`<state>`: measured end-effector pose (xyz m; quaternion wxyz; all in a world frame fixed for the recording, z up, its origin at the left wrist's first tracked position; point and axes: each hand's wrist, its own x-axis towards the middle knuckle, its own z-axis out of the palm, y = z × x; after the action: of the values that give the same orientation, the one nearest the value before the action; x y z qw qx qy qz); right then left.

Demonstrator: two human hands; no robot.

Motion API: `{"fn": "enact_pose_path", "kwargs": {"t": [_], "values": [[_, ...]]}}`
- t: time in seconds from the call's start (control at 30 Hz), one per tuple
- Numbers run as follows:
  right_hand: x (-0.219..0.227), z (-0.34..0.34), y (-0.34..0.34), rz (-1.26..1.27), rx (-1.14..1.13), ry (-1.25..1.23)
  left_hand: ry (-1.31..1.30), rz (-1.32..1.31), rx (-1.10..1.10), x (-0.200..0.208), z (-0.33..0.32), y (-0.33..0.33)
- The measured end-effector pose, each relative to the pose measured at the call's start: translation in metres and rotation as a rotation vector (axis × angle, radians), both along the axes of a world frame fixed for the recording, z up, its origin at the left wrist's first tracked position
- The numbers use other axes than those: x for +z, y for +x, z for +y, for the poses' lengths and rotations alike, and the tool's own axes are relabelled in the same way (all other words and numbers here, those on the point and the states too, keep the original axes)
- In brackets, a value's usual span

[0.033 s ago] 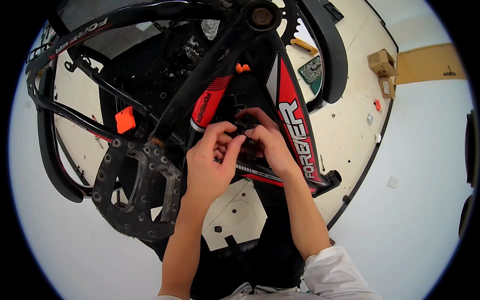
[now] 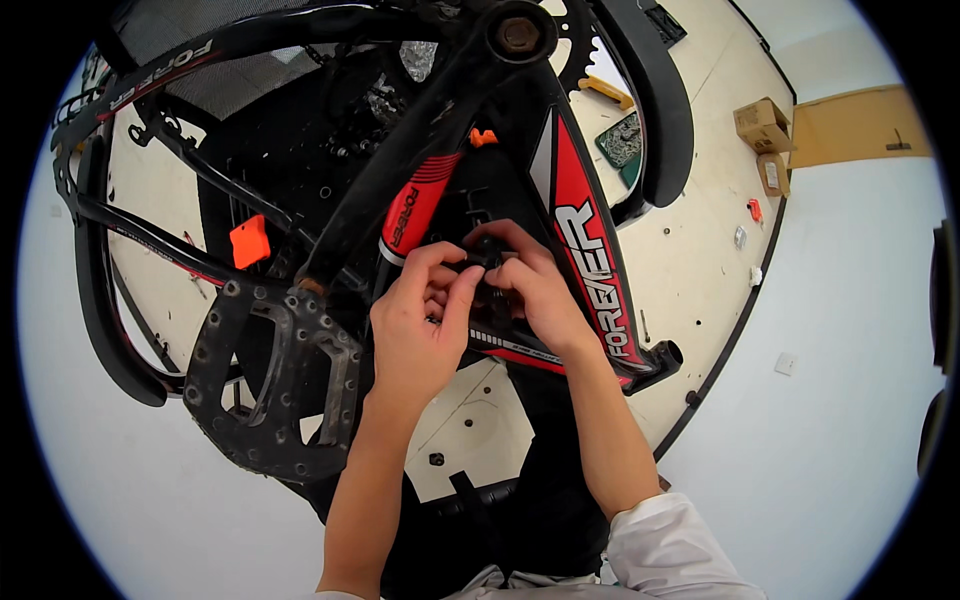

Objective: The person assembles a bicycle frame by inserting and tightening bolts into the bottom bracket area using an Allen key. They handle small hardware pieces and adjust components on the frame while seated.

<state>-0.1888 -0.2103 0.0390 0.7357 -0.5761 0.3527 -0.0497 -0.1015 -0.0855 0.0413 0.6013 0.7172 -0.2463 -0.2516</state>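
Observation:
Both hands meet inside the open triangle of a black and red bicycle frame (image 2: 575,190). In my right hand (image 2: 540,300) a small black part (image 2: 490,262) is gripped between curled fingers; its kind is hard to tell against the dark background. My left hand (image 2: 420,320) is closed in a pinch at the part's left side, thumb and forefinger tips touching or almost touching it. What sits between those fingertips is too small to make out. Left of my left hand is a large black pedal (image 2: 345,385) with studs on its rim.
The crank bolt (image 2: 520,33) and a chainring (image 2: 577,50) are at the top. An orange piece (image 2: 250,241) lies on the black surface at left. Right of the frame are a green tray of small parts (image 2: 622,142), cardboard boxes (image 2: 763,126) and a curved black mudguard (image 2: 668,130).
My right fingers and thumb have shifted slightly around the black part. The left hand keeps its pinch, and the bicycle frame appears a little farther left in view.

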Motion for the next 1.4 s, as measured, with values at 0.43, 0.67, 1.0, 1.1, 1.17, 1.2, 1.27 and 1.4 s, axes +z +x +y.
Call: {"fn": "enact_pose_path", "kwargs": {"t": [0.43, 0.67, 1.0, 1.1, 1.17, 1.2, 1.27, 1.4], "values": [[0.001, -0.002, -0.004, -0.137, -0.011, 0.250, -0.048, -0.308, -0.116, -0.003, 0.002, -0.004], [-0.009, 0.009, 0.010, 0.035, -0.133, -0.689, -0.211, 0.257, -0.117, 0.001, 0.009, -0.001], [-0.028, 0.007, 0.019, 0.232, -0.065, -0.954, -0.285, 0.483, -0.189, 0.012, 0.025, 0.008], [-0.025, 0.006, 0.021, 0.211, -0.092, -0.916, -0.286, 0.489, -0.186, 0.013, 0.024, 0.007], [-0.019, 0.006, 0.021, 0.240, -0.107, -0.821, -0.288, 0.501, -0.177, 0.015, 0.023, 0.006], [-0.016, 0.008, 0.022, 0.195, -0.123, -0.832, -0.294, 0.515, -0.168, 0.018, 0.021, 0.006], [-0.016, 0.008, 0.025, 0.131, -0.145, -0.718, -0.321, 0.526, -0.157, 0.018, 0.019, 0.005], [-0.004, 0.017, 0.027, -0.006, -0.103, -0.714, -0.302, 0.590, -0.168, 0.023, 0.023, 0.009]]}}
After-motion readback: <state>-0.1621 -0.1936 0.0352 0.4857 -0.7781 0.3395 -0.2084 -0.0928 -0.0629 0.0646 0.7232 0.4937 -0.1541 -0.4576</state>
